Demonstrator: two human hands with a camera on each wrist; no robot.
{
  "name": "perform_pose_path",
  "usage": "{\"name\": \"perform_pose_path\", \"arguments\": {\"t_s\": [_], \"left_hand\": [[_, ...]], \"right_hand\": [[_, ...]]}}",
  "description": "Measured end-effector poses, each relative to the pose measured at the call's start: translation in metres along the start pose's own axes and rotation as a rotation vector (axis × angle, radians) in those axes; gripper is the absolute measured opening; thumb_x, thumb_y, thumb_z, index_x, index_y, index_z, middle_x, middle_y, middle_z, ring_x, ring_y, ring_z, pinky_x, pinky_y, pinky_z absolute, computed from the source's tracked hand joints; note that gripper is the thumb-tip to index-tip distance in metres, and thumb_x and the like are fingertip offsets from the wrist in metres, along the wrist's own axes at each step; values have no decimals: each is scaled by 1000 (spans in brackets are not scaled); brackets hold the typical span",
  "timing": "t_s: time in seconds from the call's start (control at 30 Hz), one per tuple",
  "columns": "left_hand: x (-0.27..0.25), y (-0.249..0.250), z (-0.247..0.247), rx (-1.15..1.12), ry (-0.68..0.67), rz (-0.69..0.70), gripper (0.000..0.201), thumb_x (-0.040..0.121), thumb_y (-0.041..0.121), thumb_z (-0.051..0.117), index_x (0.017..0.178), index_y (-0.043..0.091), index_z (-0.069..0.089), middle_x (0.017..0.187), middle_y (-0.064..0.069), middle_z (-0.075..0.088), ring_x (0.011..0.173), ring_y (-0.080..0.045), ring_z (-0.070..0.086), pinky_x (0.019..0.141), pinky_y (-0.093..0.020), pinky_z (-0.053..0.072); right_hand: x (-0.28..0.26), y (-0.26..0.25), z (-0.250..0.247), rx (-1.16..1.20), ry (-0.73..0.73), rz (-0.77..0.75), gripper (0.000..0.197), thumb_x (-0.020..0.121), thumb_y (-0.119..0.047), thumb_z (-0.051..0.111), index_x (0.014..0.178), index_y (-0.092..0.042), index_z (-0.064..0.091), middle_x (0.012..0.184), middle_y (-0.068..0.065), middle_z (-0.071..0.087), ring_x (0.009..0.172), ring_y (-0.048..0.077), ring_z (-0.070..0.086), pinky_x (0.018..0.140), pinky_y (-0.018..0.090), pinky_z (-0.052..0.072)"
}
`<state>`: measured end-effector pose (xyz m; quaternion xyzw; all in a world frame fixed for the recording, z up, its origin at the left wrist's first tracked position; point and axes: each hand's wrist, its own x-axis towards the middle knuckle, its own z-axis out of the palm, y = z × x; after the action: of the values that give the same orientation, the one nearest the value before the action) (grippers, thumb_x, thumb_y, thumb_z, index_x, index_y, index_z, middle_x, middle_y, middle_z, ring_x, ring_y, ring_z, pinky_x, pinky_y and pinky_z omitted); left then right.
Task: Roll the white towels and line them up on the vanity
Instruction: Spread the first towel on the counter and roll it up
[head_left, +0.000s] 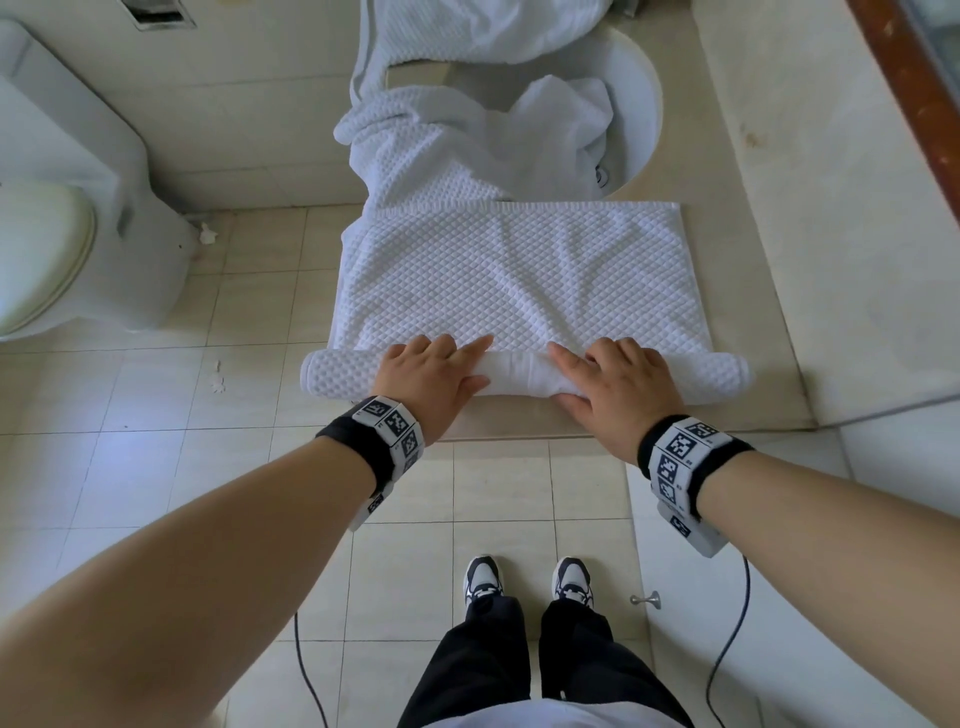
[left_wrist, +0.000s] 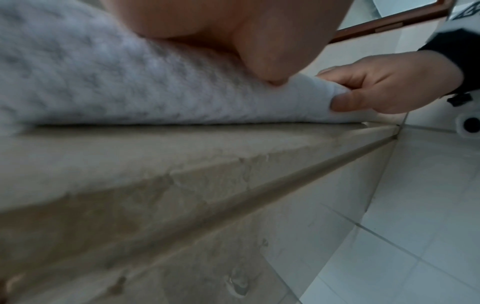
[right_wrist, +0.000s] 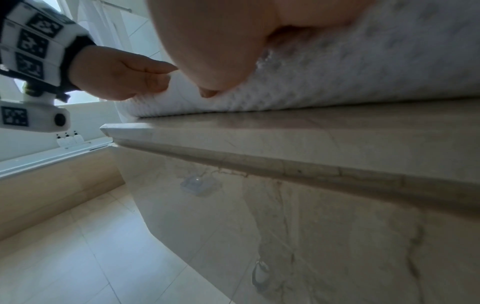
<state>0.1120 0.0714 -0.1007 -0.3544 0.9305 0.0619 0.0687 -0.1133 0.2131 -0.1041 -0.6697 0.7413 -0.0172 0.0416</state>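
Observation:
A white waffle-textured towel (head_left: 498, 275) lies flat on the beige stone vanity (head_left: 519, 421), its left side hanging over the counter's end. Its near edge is wound into a short roll (head_left: 519, 376) along the front of the counter. My left hand (head_left: 452, 366) grips the roll left of centre, fingers over the top and thumb on the near side. My right hand (head_left: 592, 371) grips it right of centre the same way. The left wrist view shows the right hand (left_wrist: 384, 88) pinching the roll (left_wrist: 130, 86). In the right wrist view the left hand (right_wrist: 122, 76) holds the roll (right_wrist: 363, 67).
More white towels (head_left: 467, 130) lie crumpled behind the flat one, spilling into the round sink (head_left: 644, 104). A toilet (head_left: 62, 234) stands to the left on the tiled floor. A raised stone ledge (head_left: 810, 208) borders the counter on the right.

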Motion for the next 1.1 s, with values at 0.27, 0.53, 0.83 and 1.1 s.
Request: {"name": "perform_pose_path", "arguments": {"t_s": [0.27,0.53,0.83,1.1], "left_hand": [[-1,1,-11,-119,-217,9,56,100,60,19,153,43,16,113,6,58,108,-20,56,96,-40,43],[-2,1,1,-61,-66,-22,57,97,64,12,152,47,16,118,9,45,111,-17,44,97,-39,38],[22,-3,-7,-92,-157,-80,60,95,68,7,152,49,6,159,0,16,149,-27,9,119,-61,8],[32,-7,-7,-97,-239,-95,64,91,72,2,151,49,6,161,5,10,150,-21,-1,118,-62,5]], "right_hand": [[12,7,-15,105,-244,1,65,95,-69,21,150,-37,34,94,-9,40,88,11,38,82,32,40],[34,21,-11,292,-381,28,70,89,-81,20,151,-49,23,141,1,53,126,21,52,103,39,43],[54,27,-9,160,-275,31,80,85,-85,18,149,-38,31,111,-2,53,100,17,49,90,39,47],[6,-3,-3,82,7,2,61,91,-65,48,140,-30,48,108,0,50,95,22,45,88,41,42]]}}
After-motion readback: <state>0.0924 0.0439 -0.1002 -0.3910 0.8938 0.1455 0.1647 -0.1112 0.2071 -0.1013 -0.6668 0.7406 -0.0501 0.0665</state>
